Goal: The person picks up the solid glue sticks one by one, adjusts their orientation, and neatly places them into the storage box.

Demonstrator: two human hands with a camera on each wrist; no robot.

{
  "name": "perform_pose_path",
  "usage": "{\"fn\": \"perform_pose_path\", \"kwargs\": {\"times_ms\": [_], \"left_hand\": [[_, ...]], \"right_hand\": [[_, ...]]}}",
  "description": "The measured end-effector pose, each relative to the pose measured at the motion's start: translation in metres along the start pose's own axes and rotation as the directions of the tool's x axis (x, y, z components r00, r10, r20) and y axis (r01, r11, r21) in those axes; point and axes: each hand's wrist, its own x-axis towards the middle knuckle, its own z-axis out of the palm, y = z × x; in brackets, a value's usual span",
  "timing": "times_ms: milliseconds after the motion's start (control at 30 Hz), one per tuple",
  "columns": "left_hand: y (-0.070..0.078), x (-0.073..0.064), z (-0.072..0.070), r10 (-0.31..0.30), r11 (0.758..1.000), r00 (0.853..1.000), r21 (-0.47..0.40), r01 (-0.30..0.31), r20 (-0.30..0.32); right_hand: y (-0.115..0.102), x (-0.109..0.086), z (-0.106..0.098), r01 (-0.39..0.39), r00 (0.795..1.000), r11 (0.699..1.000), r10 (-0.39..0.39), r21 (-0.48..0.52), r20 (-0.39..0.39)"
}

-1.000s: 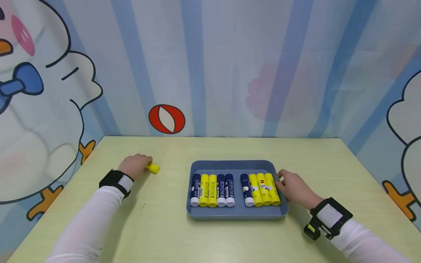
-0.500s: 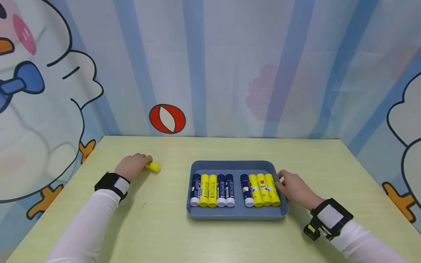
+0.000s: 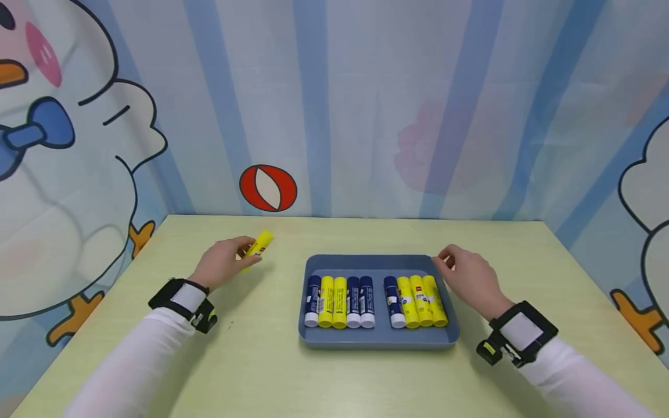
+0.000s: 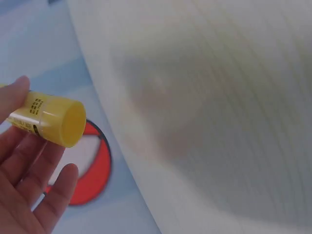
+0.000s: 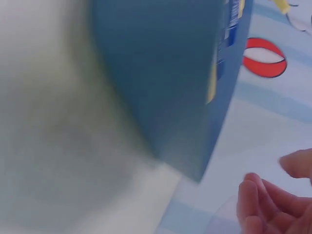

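Observation:
My left hand point(image 3: 222, 261) pinches a yellow glue stick point(image 3: 263, 240) between thumb and fingers, tilted and raised above the left part of the table. In the left wrist view the end of this glue stick point(image 4: 63, 119) faces the camera. Beside the far right corner of a blue-grey tray point(image 3: 378, 342), my right hand point(image 3: 473, 281) has its fingers loosely bent and holds nothing. A gap shows between its thumb and fingers in the right wrist view. Inside the tray lie navy glue sticks point(image 3: 367, 302) with white ends and yellow glue sticks point(image 3: 340, 303), in two side-by-side groups.
The tray stands on a pale wooden table point(image 3: 251, 360). A patterned curtain point(image 3: 355, 116) with blue stripes and cartoon figures hangs behind the table's back edge. Both wrists wear black straps with small cameras point(image 3: 204, 319).
My left hand has lifted the yellow glue stick from the table and tilted it upward. My right hand has moved from the tray's right side up toward its far corner.

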Motion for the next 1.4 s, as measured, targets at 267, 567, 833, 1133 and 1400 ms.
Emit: {"fn": "perform_pose_path", "kwargs": {"times_ms": [267, 567, 833, 1133, 1400], "left_hand": [[0.068, 0.004, 0.012, -0.036, 0.962, 0.999, -0.270, 0.045, 0.037], [0.143, -0.005, 0.030, -0.053, 0.809, 0.984, -0.570, 0.144, 0.173], [0.175, -0.010, 0.045, -0.022, 0.731, 0.984, -0.669, 0.136, 0.176], [0.179, -0.017, 0.058, -0.011, 0.709, 0.987, -0.695, 0.121, 0.161], [0.176, -0.019, 0.065, -0.025, 0.714, 0.988, -0.689, 0.124, 0.152]], "right_hand": [[-0.041, 0.005, 0.002, 0.129, 0.989, 0.963, -0.107, 0.237, -0.102], [-0.082, 0.012, 0.011, 0.134, 0.991, 0.804, -0.125, 0.580, -0.055], [-0.102, 0.014, 0.020, -0.006, 0.996, 0.754, -0.058, 0.657, 0.075], [-0.105, 0.011, 0.028, -0.073, 0.993, 0.740, -0.011, 0.669, 0.120], [-0.104, 0.010, 0.032, -0.051, 0.992, 0.714, -0.044, 0.698, 0.117]]}}
